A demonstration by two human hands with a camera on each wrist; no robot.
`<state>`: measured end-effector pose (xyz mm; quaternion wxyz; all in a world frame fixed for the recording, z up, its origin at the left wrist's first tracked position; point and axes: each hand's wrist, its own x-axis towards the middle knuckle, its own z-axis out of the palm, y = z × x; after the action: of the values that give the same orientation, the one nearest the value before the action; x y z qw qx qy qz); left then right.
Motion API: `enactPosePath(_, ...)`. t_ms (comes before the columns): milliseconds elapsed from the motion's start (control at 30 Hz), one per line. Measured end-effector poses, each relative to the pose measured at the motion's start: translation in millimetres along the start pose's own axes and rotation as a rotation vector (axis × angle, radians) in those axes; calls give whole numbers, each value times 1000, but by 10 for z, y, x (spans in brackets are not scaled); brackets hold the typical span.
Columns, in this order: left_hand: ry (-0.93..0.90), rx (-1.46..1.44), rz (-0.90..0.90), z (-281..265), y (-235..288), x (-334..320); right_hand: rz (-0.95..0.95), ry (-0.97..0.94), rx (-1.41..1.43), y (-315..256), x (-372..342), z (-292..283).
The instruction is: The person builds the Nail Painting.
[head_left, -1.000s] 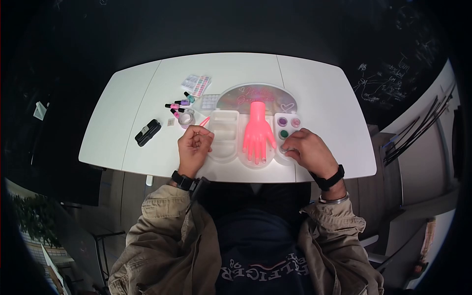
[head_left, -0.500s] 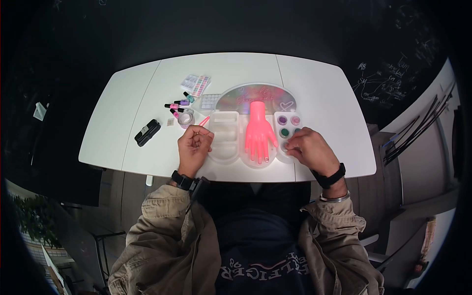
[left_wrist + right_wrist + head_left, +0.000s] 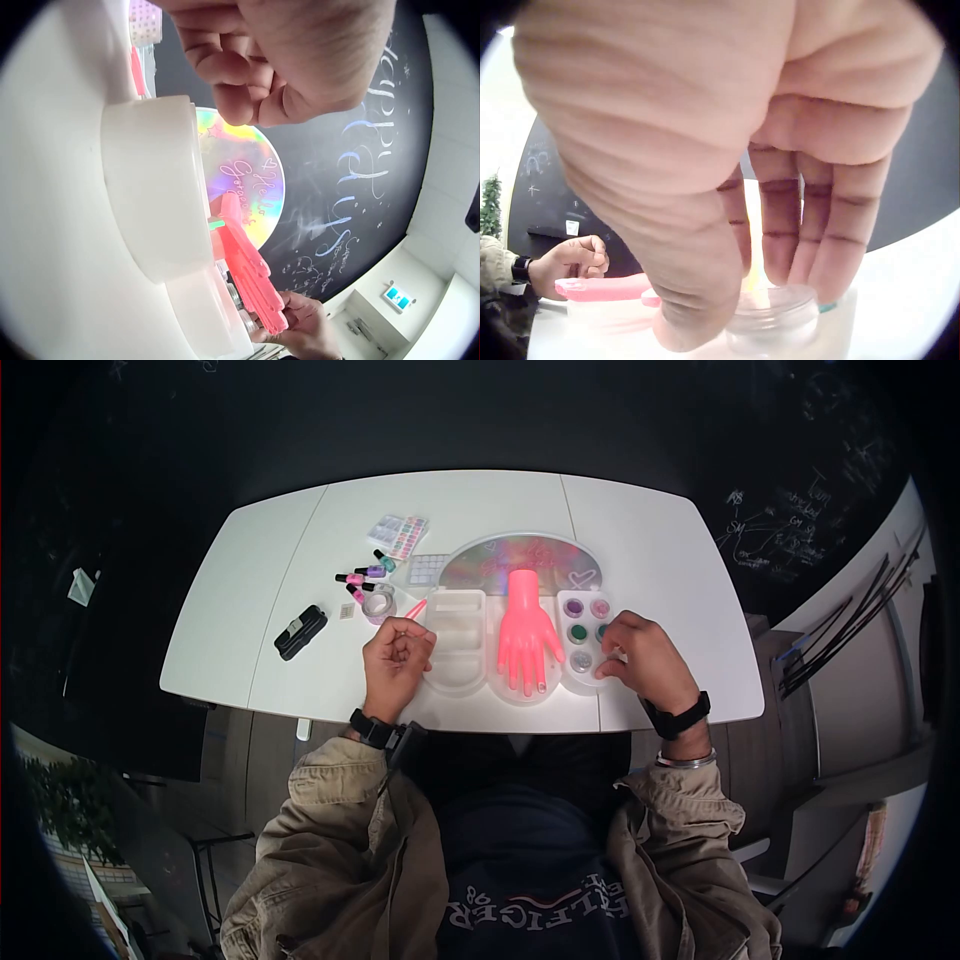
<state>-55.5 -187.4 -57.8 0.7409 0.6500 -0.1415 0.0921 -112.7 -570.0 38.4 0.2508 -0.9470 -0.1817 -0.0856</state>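
A pink model hand (image 3: 527,635) lies palm down on the middle of a white tray (image 3: 457,685), whose left side has several compartments. My left hand (image 3: 396,660) is held still by the tray's left edge, fingers loosely curled around nothing. Over the right part my right hand (image 3: 650,665) hovers with bent, parted fingers beside small glitter jars, purple (image 3: 574,607), green (image 3: 579,632) and clear (image 3: 582,661). The right wrist view has a clear jar (image 3: 772,322) below the fingertips, apparently not gripped; its contact with the thumb cannot be told.
Several nail polish bottles (image 3: 376,571) and a round container (image 3: 378,604) stand left of the tray. Further left lies a black case (image 3: 300,632). Nail sheets (image 3: 400,535) lie behind the bottles, and a shiny half-round panel (image 3: 480,565) rises at the tray's back.
My right hand has shifted right, off the clear jar, which now shows in the tray. The model hand has moved slightly right. My left hand has stayed in place.
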Motion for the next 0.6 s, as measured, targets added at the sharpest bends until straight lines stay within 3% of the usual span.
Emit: enactPosePath(600,8,22,-4,23,48,-5,-32,80,-64,103,-19,-38)
